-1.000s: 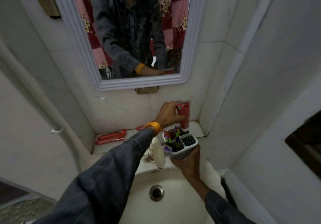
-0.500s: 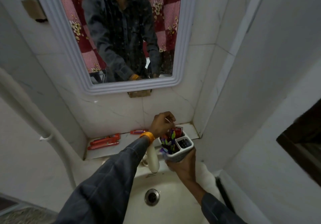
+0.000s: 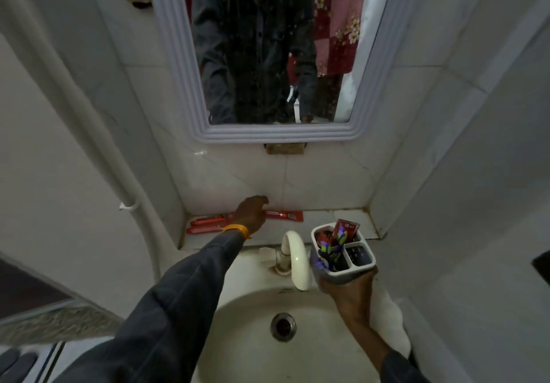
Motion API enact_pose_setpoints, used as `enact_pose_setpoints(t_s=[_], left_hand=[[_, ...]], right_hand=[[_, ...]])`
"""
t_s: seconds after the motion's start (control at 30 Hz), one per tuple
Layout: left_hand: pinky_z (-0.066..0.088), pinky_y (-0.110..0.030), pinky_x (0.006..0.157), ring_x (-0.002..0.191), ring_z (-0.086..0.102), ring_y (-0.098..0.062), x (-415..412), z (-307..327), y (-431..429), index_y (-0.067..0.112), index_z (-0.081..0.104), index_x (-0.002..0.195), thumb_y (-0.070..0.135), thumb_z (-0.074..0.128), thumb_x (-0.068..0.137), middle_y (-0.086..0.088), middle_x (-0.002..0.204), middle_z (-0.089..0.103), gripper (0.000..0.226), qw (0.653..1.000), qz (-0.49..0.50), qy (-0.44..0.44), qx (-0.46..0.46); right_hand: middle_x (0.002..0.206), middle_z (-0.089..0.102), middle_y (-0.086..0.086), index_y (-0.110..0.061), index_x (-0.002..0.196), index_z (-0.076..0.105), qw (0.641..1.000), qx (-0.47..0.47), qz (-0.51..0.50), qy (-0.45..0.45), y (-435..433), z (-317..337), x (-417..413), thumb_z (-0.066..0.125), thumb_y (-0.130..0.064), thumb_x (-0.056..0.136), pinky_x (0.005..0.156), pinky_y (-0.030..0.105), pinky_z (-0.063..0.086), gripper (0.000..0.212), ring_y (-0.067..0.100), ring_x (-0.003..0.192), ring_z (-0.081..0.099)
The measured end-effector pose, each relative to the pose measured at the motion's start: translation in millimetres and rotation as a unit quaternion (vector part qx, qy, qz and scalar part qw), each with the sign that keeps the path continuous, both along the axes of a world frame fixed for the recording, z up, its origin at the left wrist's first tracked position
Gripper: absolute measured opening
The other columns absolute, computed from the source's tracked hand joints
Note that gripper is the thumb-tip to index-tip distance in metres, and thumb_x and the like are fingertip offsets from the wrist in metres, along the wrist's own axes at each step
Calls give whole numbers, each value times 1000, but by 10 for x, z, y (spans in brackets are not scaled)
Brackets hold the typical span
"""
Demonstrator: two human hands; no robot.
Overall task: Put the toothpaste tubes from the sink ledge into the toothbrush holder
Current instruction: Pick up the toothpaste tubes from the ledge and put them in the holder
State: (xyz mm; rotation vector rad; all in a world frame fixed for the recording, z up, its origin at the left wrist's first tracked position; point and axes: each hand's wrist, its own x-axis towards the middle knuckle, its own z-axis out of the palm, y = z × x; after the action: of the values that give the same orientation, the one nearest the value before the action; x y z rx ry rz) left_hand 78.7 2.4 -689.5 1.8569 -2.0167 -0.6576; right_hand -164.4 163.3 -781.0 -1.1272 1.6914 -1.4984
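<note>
Bathroom basin, seen from above; positions are given relative to the tap (image 3: 294, 256).

Far left of the tap, on the sink ledge (image 3: 369, 228) against the tiled wall, two red toothpaste tubes (image 3: 206, 225) lie flat, one just in front of the other. The left hand (image 3: 250, 213), with a yellow wristband (image 3: 236, 229) at the cuff of a dark sleeve (image 3: 178, 302), reaches over the ledge to the left of and behind the tap. Its fingers curl downward over a third red tube (image 3: 285, 215), which lies lengthwise along the wall; whether the fingers actually pinch it cannot be told, as the fingertips are hidden.

Below the tap lies the white basin (image 3: 238, 338) with its metal drain (image 3: 282, 326).

Immediately right of the tap, the right hand (image 3: 351, 290) wraps around the base of the toothbrush holder (image 3: 361, 266), a grey-white divided cup held above the basin's edge. Its rear compartment contains a red tube standing upright (image 3: 345, 229), its near-left compartment holds purple and green items, and its right compartment looks dark.

Above the tap hangs a framed mirror (image 3: 175, 70).
</note>
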Motion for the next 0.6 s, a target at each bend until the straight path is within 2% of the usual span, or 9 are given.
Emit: enact_pose_setpoints(t_s=[0.1,0.17,0.23,0.33,0.47,0.53,0.6], left_hand=[[42,-38,107,127,55,-34,-228,-136,-146,7,58,131,6,53,93,-17,137,59,39,997,-64,-48,1],[46,-40,101,120,58,-37,-352,-261,-209,5,62,122,8,51,94,-20,128,62,30,991,-96,-91,4],[45,-41,101,119,58,-38,-555,-351,-227,4,60,122,9,52,94,-20,129,61,29,984,-132,-112,29],[43,-42,101,120,57,-39,-553,-339,-182,0,59,123,12,50,97,-22,131,58,30,980,-132,-145,26],[46,-39,97,115,59,-37,-461,-99,-113,0,60,119,17,68,86,-21,126,60,37,986,-118,-118,15],[54,-37,89,103,65,-34,-435,76,-152,3,67,105,21,78,74,-19,112,68,37,994,-92,-56,15],[59,-35,77,87,70,-26,-467,310,-185,10,73,83,23,86,60,-11,91,74,29,997,-70,38,8]], right_hand=[[141,69,10,-17,150,44,1000,8,1,-13,22,56,-41,109,7,54,95,3,56,119,21,127,73],[138,72,6,-15,151,47,1000,16,0,-26,61,96,-42,107,11,55,93,5,58,116,-3,120,75],[129,77,-11,-23,144,52,998,20,-18,-48,156,71,-154,104,17,56,91,7,59,110,-17,111,74],[117,80,-31,-25,142,52,999,21,-10,-35,150,89,-125,101,21,56,88,8,61,109,-15,109,76],[124,78,-24,-16,148,52,999,30,7,-29,203,100,-86,106,13,56,90,10,61,111,-6,116,77],[130,80,-19,-10,150,52,999,31,19,-33,152,71,-97,107,11,56,93,16,64,111,0,117,79],[137,78,-3,-4,152,51,998,33,27,-35,94,12,-116,108,9,56,95,21,65,113,6,120,80]])
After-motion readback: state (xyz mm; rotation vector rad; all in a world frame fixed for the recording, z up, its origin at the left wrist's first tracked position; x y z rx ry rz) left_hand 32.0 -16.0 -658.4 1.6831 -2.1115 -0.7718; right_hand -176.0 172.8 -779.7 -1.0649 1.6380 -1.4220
